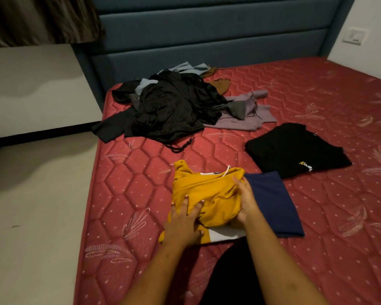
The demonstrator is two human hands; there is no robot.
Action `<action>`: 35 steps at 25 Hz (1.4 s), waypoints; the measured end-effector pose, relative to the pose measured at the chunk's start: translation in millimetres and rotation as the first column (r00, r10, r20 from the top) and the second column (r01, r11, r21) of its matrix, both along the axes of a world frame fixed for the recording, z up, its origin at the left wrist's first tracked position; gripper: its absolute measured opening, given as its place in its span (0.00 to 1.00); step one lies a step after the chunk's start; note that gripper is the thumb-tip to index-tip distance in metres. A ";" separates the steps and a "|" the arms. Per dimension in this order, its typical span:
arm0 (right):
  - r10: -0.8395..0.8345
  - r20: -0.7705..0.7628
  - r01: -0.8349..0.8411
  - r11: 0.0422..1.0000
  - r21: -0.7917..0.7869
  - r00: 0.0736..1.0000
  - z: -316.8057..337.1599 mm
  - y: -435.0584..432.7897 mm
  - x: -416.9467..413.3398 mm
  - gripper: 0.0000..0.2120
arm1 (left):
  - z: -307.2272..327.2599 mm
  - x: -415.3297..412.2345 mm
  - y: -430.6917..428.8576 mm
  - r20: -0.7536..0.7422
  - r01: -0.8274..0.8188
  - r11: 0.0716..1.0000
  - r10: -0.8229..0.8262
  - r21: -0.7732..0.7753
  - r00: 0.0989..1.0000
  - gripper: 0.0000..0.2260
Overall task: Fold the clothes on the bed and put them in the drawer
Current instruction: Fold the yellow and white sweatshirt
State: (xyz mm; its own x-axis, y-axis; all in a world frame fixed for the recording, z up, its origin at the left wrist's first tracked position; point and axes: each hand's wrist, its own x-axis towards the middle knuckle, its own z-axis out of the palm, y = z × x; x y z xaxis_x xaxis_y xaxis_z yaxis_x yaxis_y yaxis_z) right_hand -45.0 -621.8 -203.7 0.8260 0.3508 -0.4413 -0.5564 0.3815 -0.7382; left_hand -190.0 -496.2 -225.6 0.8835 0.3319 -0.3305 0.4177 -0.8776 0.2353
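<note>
Red quilted bed (130,183), bare mattress, work going on near its front-left edge. Yellow hoodie (207,194) lies there part-folded, with the top layer bunched and a white drawstring (227,170) poking out at the far edge. Left hand (183,225) is flat on the near-left part, fingers spread and pressing down. Right hand (245,201) sits against the bunched right side, fingers together along the cloth; can't tell if the thumb pinches underneath.

Navy panel (271,201) sticks out to the right, touching the yellow (same garment or a separate one, can't tell).

My read for this step:
- Use the left hand as the anchor.
- Sweep the right hand outward to flatten the bunch before the next fold.
- Tuck the drawstring in, or it'll snag.

Folded black shirt (295,150) lies just beyond. Unfolded pile (169,106) is near the headboard (207,40), so plenty is left. Drawer isn't in view.
</note>
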 end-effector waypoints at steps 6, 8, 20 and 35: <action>0.000 0.274 0.129 0.884 -0.450 0.962 2.6 -1.2 -0.5 0.27 | 0.5 3.0 22.1 0.275 -0.297 0.730 0.552 -0.616 0.788 0.16; 0.106 0.404 0.239 0.660 -0.712 0.909 0.4 -2.5 -5.4 0.26 | -3.7 2.9 33.4 0.276 -0.395 0.729 0.613 -0.559 0.740 0.12; 0.662 0.400 -0.116 0.593 -0.797 0.634 -11.2 18.0 -22.8 0.31 | 14.6 -6.7 69.8 0.024 -0.358 0.270 0.826 -0.894 0.563 0.22; 0.838 0.159 0.148 0.095 -0.984 0.522 -6.5 41.8 -57.6 0.25 | 21.0 -7.5 35.7 0.092 -0.227 0.972 0.232 -0.061 0.968 0.42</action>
State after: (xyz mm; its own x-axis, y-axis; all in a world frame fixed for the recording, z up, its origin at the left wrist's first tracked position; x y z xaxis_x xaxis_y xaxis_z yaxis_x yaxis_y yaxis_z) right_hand -102.6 -580.0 -210.3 0.8539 0.4879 -0.1811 0.3856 -0.8268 -0.4096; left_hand -197.4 -460.5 -204.6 0.8146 0.5148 -0.2674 0.5792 -0.7473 0.3257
